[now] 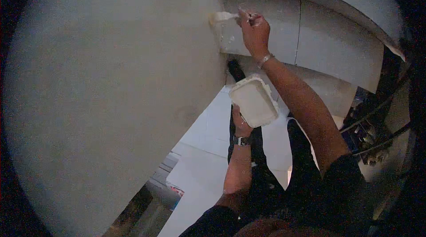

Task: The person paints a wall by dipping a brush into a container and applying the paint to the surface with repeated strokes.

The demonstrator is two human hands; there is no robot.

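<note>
My right hand (pixel 256 32) is closed round the handle of a paintbrush (pixel 224 16), out in front of me. The brush's pale bristles point left and meet the wall near its inner corner. Lower down, my left hand (pixel 242 123) grips a cream-coloured open tub (pixel 255 101) from its left side and below. Pale paint appears to lie inside the tub, and its rim is smeared. Some of the left fingers are hidden beneath the tub. White smudges show on my right fingers.
A large plain wall (pixel 111 68) fills the left side. Ahead rise tiled steps (pixel 266 19) with dark joint lines. Below on the left are white panels (pixel 195 170) and a dark gap. Cables (pixel 377 112) and clutter lie at the right.
</note>
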